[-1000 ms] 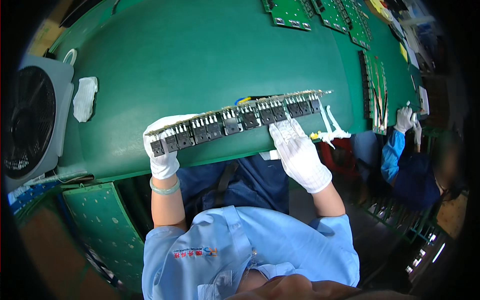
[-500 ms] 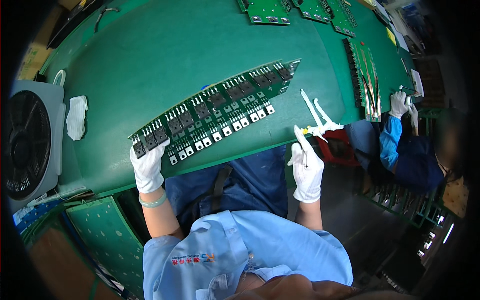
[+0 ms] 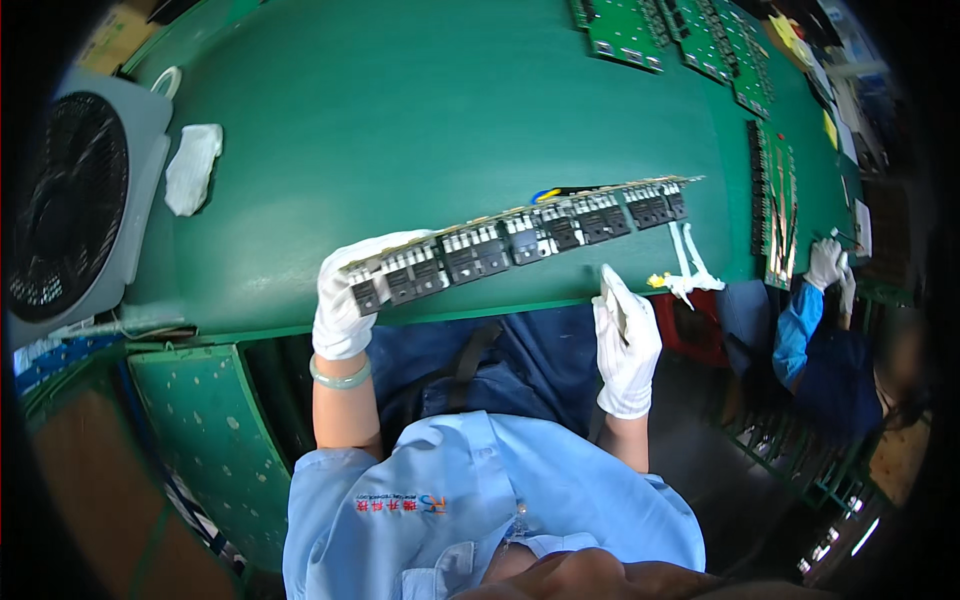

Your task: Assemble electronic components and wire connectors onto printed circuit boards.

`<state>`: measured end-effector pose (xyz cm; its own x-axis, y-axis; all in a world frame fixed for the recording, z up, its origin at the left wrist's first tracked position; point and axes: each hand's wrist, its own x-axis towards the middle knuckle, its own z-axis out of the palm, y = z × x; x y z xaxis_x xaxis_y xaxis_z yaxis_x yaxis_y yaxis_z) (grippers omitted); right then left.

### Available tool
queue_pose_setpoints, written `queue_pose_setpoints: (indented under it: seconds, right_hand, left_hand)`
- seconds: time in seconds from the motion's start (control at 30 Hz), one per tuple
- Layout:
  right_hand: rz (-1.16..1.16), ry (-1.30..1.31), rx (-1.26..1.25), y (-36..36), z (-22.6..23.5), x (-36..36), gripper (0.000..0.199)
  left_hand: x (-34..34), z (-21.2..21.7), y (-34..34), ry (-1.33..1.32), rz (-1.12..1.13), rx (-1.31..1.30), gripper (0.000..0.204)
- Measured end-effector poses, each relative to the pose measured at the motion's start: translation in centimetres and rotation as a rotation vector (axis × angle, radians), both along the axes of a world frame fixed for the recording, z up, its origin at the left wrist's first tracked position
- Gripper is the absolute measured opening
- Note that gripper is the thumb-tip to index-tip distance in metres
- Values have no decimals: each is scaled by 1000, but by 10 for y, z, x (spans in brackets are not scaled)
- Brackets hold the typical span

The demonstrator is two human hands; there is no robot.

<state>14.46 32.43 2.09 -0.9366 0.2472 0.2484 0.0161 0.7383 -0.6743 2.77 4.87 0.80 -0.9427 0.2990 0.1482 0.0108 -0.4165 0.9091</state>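
Note:
A long circuit board with a row of black components with metal legs is held up over the green table, seen nearly edge-on. My left hand, in a white glove, grips its left end. Apart from the board and below its right half, my gloved right hand points its fingers upward, stretched out and holding nothing. The palm of that glove looks smudged dark. Partly hidden behind the board lies a tool with a blue and yellow end. Thin white strips with a yellow bit lie right of my right hand.
A grey fan stands at the left, beside a white glove-like cloth. Several green circuit boards lie at the far right. Another board with copper-coloured strips is nearer a co-worker's gloved hand.
The board has tilted from showing its component face to nearly edge-on, and its left end moved right with my left hand. My right hand's fingers have turned. The whole view has shifted slightly.

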Motion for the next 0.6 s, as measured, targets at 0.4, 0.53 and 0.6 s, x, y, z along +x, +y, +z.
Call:
queue_pose_setpoints:
  seconds: [0.4,0.53,0.6]
  right_hand:
    - [777,-124,459,-83,22,-41,49]
    - [759,-133,470,-91,15,-36,51]
    - [760,-155,480,-94,15,-35,51]
  left_hand:
    - [-12,-2,-6,25,-205,-108,43]
    - [-10,3,-3,-44,-139,-106,41]
    - [-11,-1,-3,-134,-166,1,51]
